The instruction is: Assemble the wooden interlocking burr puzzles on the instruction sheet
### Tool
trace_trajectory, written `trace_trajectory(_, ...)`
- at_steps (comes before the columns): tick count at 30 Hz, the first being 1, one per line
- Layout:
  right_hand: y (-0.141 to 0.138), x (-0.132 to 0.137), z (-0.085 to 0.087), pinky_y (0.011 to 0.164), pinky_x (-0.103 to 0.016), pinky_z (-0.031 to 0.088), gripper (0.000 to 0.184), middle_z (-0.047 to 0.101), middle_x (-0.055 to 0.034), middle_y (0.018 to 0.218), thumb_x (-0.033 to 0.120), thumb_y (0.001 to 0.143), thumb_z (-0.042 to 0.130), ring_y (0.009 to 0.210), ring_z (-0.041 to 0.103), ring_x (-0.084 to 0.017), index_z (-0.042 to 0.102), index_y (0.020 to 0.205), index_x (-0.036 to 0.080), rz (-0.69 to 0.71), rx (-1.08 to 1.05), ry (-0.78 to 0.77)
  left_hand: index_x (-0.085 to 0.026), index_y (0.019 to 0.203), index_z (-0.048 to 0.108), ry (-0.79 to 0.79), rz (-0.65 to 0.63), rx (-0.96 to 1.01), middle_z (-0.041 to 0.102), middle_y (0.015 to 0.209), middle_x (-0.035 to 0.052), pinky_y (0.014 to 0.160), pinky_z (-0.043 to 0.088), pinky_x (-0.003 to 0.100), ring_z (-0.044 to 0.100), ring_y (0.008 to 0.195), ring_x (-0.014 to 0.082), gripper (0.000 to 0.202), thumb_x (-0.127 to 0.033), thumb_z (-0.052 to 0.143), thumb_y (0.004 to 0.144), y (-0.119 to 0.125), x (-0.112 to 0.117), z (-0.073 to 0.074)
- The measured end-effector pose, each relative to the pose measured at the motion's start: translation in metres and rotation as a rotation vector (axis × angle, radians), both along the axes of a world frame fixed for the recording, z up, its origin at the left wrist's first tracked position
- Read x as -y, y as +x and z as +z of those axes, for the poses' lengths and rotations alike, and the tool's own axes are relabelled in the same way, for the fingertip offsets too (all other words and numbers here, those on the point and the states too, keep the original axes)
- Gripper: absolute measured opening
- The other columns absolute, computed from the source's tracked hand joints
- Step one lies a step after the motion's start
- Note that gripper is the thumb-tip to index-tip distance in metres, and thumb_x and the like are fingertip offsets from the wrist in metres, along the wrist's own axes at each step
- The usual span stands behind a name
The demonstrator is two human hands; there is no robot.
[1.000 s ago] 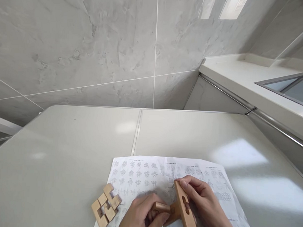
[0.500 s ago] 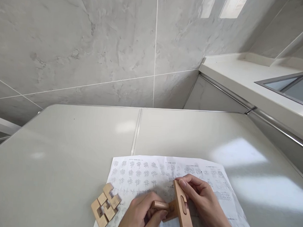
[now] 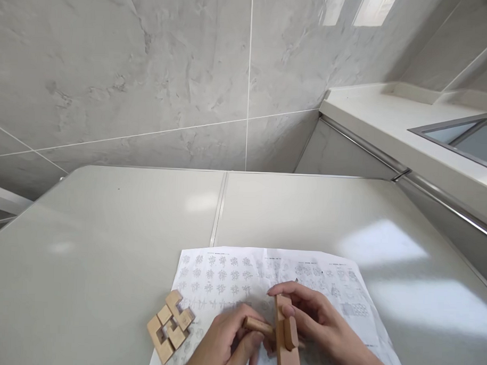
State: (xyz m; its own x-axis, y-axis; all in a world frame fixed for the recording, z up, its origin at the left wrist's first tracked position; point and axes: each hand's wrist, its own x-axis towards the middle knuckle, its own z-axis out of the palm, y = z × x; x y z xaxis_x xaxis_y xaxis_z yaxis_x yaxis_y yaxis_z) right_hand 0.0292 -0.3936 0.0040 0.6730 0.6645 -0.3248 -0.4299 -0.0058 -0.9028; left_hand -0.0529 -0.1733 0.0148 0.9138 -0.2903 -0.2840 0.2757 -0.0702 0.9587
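Observation:
My left hand (image 3: 225, 341) pinches a short wooden rod (image 3: 258, 325) that points right into a long wooden puzzle bar (image 3: 284, 338). My right hand (image 3: 322, 326) wraps its fingers round the upper part of that bar and holds it nearly upright over a printed instruction sheet (image 3: 224, 277). A flat cluster of interlocked wooden puzzle pieces (image 3: 170, 325) lies on the sheet's left edge, just left of my left hand. Both hands sit at the bottom middle of the view, partly cut off by the frame.
The sheet lies on a pale grey table (image 3: 106, 236) with a seam down its middle. A grey marbled tile wall (image 3: 151, 78) rises behind it. At the right runs a white counter (image 3: 389, 123) with an inset sink (image 3: 464, 139).
The long bar has turned in my right hand, its slotted face now edge-on to me. The rod in my left hand stays against it. The view has tilted slightly.

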Motion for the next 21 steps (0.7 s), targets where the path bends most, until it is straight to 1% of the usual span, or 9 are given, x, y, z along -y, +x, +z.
trace_trajectory(2, 0.000, 0.001, -0.003, 0.060, -0.025, 0.041, 0.047, 0.057, 0.0032, 0.073, 0.064, 0.099, 0.071, 0.062, 0.050, -0.012, 0.074, 0.120, 0.022, 0.054, -0.066, 0.068, -0.017, 0.101, 0.064, -0.108, 0.012, -0.065, 0.067, 0.081, 0.0042, 0.063, 0.044, 0.025, 0.055, 0.062, 0.0120, 0.051, -0.066, 0.052, 0.108, -0.001, 0.000, 0.002)
trace_trajectory(5, -0.004, -0.001, -0.015, 0.049, -0.019, 0.036, 0.046, 0.056, 0.0059, 0.066, 0.062, 0.096, 0.077, 0.050, 0.044, -0.007, 0.071, 0.114, 0.020, 0.094, -0.212, 0.241, -0.017, 0.099, 0.060, -0.187, 0.034, -0.165, 0.062, 0.076, 0.0012, 0.061, 0.041, 0.024, 0.052, 0.060, 0.0106, 0.050, -0.067, 0.054, 0.107, -0.003, 0.000, 0.003)
trace_trajectory(7, -0.007, -0.004, -0.023, 0.046, -0.017, 0.036, 0.042, 0.057, 0.0069, 0.062, 0.058, 0.098, 0.078, 0.045, 0.043, -0.006, 0.069, 0.112, 0.019, 0.098, -0.291, 0.356, -0.018, 0.101, 0.058, -0.223, 0.036, -0.193, 0.064, 0.078, 0.0020, 0.058, 0.037, 0.023, 0.050, 0.057, 0.0095, 0.049, -0.066, 0.054, 0.107, -0.003, -0.001, 0.003)
trace_trajectory(9, -0.010, -0.007, -0.029, 0.043, -0.015, 0.035, 0.038, 0.058, 0.0074, 0.061, 0.053, 0.101, 0.076, 0.042, 0.041, -0.004, 0.068, 0.111, 0.018, 0.087, -0.350, 0.419, -0.018, 0.105, 0.056, -0.263, 0.030, -0.206, 0.066, 0.080, 0.0033, 0.056, 0.033, 0.023, 0.047, 0.055, 0.0085, 0.048, -0.066, 0.053, 0.108, -0.004, -0.001, 0.002)
trace_trajectory(11, -0.011, -0.008, -0.032, 0.039, -0.013, 0.033, 0.035, 0.059, 0.0080, 0.059, 0.050, 0.102, 0.077, 0.038, 0.039, -0.003, 0.069, 0.111, 0.017, 0.088, -0.392, 0.447, -0.019, 0.107, 0.054, -0.298, 0.021, -0.226, 0.068, 0.081, 0.0040, 0.056, 0.029, 0.023, 0.043, 0.055, 0.0079, 0.047, -0.065, 0.053, 0.109, -0.005, -0.001, 0.001)
trace_trajectory(14, -0.011, -0.007, -0.033, 0.034, -0.012, 0.031, 0.036, 0.058, 0.0090, 0.057, 0.049, 0.099, 0.081, 0.035, 0.036, -0.002, 0.070, 0.110, 0.017, 0.084, -0.445, 0.462, -0.019, 0.107, 0.055, -0.353, 0.016, -0.254, 0.065, 0.084, 0.0036, 0.055, 0.026, 0.024, 0.041, 0.058, 0.0079, 0.049, -0.068, 0.054, 0.107, -0.006, 0.000, -0.002)
trace_trajectory(17, -0.011, -0.007, -0.032, 0.033, -0.011, 0.032, 0.041, 0.058, 0.0089, 0.057, 0.052, 0.096, 0.083, 0.034, 0.035, -0.002, 0.070, 0.109, 0.016, 0.063, -0.485, 0.438, -0.020, 0.107, 0.055, -0.391, 0.013, -0.270, 0.058, 0.082, 0.0004, 0.053, 0.024, 0.023, 0.037, 0.057, 0.0076, 0.050, -0.070, 0.054, 0.106, -0.006, 0.000, -0.005)
trace_trajectory(21, -0.013, -0.009, -0.032, 0.033, -0.011, 0.030, 0.041, 0.058, 0.0086, 0.059, 0.053, 0.095, 0.083, 0.035, 0.037, -0.002, 0.071, 0.109, 0.016, 0.044, -0.484, 0.442, -0.021, 0.104, 0.051, -0.446, 0.017, -0.259, 0.051, 0.076, -0.0042, 0.051, 0.022, 0.023, 0.029, 0.054, 0.0068, 0.047, -0.068, 0.054, 0.107, -0.005, 0.000, -0.005)
